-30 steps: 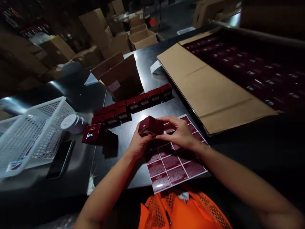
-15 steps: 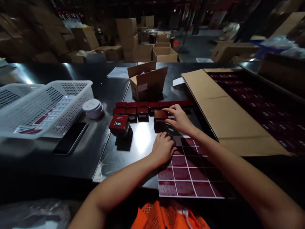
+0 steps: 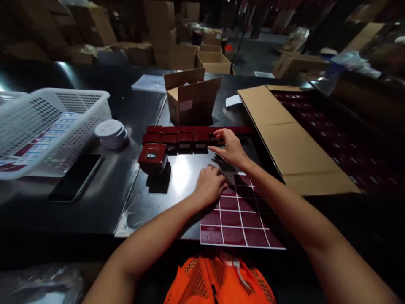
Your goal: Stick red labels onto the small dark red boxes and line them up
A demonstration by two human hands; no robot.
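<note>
Small dark red boxes stand in two rows across the metal table. My right hand is at the right part of the front row, thumb and fingers apart, with nothing seen between them. A single red box with a white-lettered label sits in front of the rows' left end. Below my right hand, my left hand rests with curled fingers over the upper left corner of a sheet of dark red stickers. Its fingertips are hidden, so whatever they hold does not show.
At left are a white perforated basket with printed sheets, round white tubs and a black phone. Behind the rows stands an open carton. On the right, a large carton's flap lies beside many dark red boxes.
The small red box that my right hand held has joined the front row, and the fingers have come off it. My left hand stays by the sticker sheet. The view has shifted slightly.
</note>
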